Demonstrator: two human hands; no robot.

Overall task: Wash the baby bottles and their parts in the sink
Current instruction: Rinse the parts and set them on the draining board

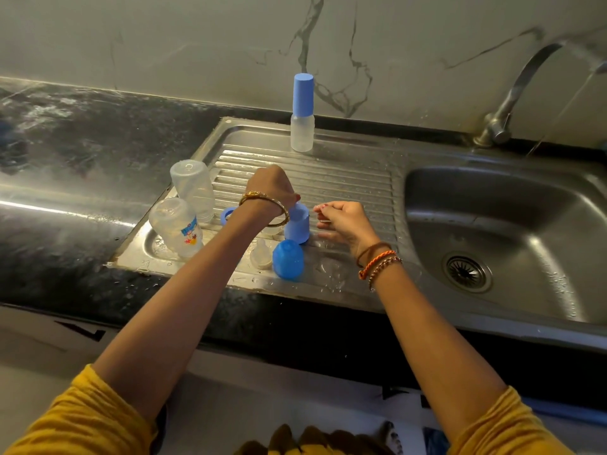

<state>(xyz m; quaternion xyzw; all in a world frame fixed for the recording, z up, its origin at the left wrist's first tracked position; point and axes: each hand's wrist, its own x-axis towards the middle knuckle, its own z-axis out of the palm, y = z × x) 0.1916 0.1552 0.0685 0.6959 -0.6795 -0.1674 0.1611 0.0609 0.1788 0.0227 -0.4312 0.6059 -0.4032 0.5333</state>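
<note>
On the steel drainboard (328, 178) my left hand (272, 188) reaches down and pinches the rim of an open blue cup-shaped cap (297, 226). Just right of the cap hovers my right hand (343, 223), its fingers curled; whether they hold a small clear part I cannot tell. Two clear bottles stand upside down at the left, one plain (193, 188), one with a printed label (177, 229). A blue ring (227, 215), a clear nipple (261, 254) and a blue dome cap (287, 260) lie near the front. A small bottle with a tall blue cap (302, 116) stands upright at the back.
The sink basin (512, 208) with its drain (466, 271) lies to the right, below a curved tap (515, 93) from which a thin stream of water falls. Black stone counter (82, 136) runs to the left. A marble wall stands behind.
</note>
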